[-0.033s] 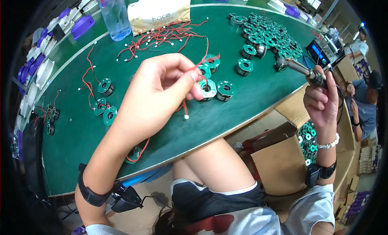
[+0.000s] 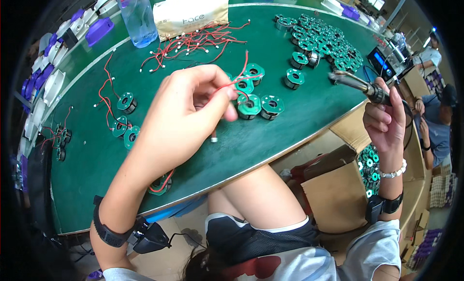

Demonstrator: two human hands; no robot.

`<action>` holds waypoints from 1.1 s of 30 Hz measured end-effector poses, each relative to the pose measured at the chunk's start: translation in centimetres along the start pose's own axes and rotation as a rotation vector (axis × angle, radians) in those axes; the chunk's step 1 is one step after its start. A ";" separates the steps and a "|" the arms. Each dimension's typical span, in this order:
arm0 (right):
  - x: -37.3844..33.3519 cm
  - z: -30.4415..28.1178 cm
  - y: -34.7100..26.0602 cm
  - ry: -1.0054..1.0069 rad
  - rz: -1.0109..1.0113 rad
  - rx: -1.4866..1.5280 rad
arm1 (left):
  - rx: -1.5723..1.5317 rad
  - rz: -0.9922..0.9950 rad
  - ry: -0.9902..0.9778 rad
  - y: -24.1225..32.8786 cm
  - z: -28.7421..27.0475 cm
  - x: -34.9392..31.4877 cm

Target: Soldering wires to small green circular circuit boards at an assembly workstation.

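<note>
My left hand is over the table, thumb and fingertips pinched on a thin red wire lead. Its free ends stick out to the right over the parts, and a small white connector hangs below the hand. Just right of my fingertips stands a green round circuit board on a black coil, with another such coil beside it and more behind. Wrapped round its handle, my right hand holds a soldering iron, metal tip pointing left, raised near the table's right edge.
A tangle of red wires lies in front of a tissue pack and a water bottle. Many board-topped coils crowd the far right. Coils with wires sit at left. A cardboard box stands below the edge.
My left fingertips have drawn slightly left, away from the nearest board-topped coil, and the connector has swung left. The soldering iron stays almost in place.
</note>
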State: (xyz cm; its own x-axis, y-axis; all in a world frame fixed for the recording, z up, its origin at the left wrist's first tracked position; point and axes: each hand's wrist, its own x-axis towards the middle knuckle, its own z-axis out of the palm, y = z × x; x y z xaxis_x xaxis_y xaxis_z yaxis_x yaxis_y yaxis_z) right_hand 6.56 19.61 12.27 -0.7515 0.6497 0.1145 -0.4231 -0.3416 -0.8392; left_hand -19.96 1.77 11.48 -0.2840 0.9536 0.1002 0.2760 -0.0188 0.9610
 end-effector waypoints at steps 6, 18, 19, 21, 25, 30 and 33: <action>0.3 2.1 1.7 0.065 -0.063 -0.351 | 0.317 0.035 -0.008 0.5 -1.6 -0.4; 1.6 5.2 4.8 0.206 -0.120 -0.487 | -0.028 0.029 -0.025 0.2 -0.7 -0.5; 1.7 5.3 4.9 0.206 -0.114 -0.489 | 0.003 0.012 -0.021 0.5 -0.7 -0.5; 1.7 5.5 5.1 0.233 -0.088 -0.459 | 0.031 -0.012 -0.009 0.5 -0.7 -0.7; 1.7 6.0 5.8 0.223 -0.102 -0.502 | 0.231 0.059 0.041 0.3 -0.9 -1.0; 1.7 6.5 6.1 0.196 -0.115 -0.519 | 0.479 0.125 0.066 1.0 -1.0 -1.2; 1.5 6.9 6.2 0.222 -0.102 -0.528 | 0.491 0.130 0.058 1.1 -1.0 -1.3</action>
State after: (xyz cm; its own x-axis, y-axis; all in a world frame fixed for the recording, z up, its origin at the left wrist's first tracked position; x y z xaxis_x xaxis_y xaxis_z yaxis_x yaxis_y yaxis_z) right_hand -0.73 13.80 10.89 -0.5716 0.8081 0.1426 -0.1356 0.0783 -0.9877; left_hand -20.15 0.19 12.66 -0.2649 0.9343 0.2387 0.7078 0.0203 0.7062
